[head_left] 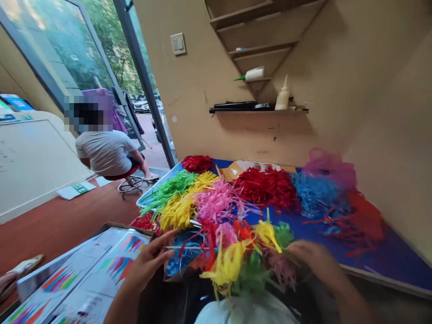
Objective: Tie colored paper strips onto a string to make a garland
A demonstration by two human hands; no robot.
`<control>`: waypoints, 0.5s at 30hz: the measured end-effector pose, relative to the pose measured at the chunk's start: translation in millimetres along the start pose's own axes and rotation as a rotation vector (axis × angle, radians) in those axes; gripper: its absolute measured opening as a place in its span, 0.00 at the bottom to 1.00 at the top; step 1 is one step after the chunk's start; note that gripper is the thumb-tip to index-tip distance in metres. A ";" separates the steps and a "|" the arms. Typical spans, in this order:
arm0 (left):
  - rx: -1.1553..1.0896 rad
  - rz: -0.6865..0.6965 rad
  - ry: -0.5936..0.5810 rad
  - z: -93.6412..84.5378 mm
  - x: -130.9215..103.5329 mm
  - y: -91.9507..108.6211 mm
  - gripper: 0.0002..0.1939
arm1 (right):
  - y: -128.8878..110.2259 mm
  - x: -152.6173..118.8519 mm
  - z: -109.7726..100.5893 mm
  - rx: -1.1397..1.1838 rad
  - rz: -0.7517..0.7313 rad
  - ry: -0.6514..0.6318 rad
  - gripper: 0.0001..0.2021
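Observation:
A thin white string (192, 247) runs almost level between my two hands, in front of the table edge. Bunches of cut tissue-like strips hang along it, among them a yellow tassel (227, 265), a green tassel (253, 274) and a dusky pink tassel (281, 267). My left hand (150, 258) has the string's left end between thumb and forefinger. At the right end, my right hand (308, 256) is closed on the string beside the tassels; motion blurs its fingers. Red, pink and orange strips show behind the string.
On the blue table (367, 270) lie heaps of yellow strips (178, 209), pink strips (219, 200), red strips (266, 189) and blue strips (317, 193). Printed cardboard (91, 270) is at my left. A person (104, 150) sits on a stool near the door. Glue bottles (282, 98) stand on wall shelves.

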State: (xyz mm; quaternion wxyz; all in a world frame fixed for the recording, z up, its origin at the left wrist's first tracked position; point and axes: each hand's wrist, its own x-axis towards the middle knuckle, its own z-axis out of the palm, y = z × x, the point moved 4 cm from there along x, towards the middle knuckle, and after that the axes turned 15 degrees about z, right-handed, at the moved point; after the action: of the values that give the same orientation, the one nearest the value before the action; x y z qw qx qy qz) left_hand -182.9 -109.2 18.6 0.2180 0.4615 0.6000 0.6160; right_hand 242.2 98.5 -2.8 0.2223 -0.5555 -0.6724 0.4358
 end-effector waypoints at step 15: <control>0.163 0.201 -0.022 6.2 7.9 44.1 0.09 | -43.0 -8.7 5.3 -0.084 -0.169 -0.023 0.15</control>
State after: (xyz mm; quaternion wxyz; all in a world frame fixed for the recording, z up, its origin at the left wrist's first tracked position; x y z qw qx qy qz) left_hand -169.0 -107.6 61.6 0.1237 0.5421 0.5964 0.5790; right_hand 216.7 88.3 31.9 0.2270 -0.5006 -0.7371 0.3931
